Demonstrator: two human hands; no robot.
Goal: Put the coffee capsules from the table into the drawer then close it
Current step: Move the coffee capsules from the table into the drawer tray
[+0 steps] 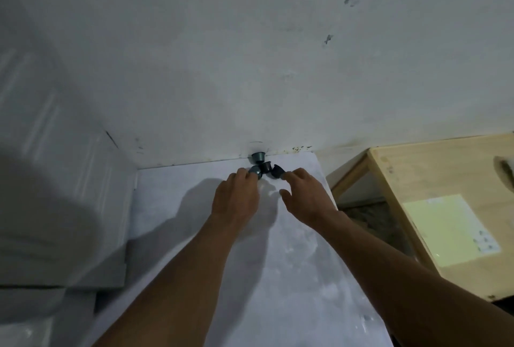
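Observation:
Several small dark coffee capsules cluster at the far edge of the white table [194,235], close to the wall. A teal capsule [258,156] stands nearest the wall, with a dark one [266,166] just in front of it. My left hand [236,196] pinches a blue-teal capsule [255,171] at its fingertips. My right hand [303,193] reaches in from the right, its fingertips on a dark capsule [277,171] and its thumb spread apart from them. No drawer is in view.
A white wall rises right behind the capsules. A pale wooden table [445,180] with a yellowish paper sheet [450,227] stands to the right, across a gap. White padded bulk [55,207] fills the left side beside the table.

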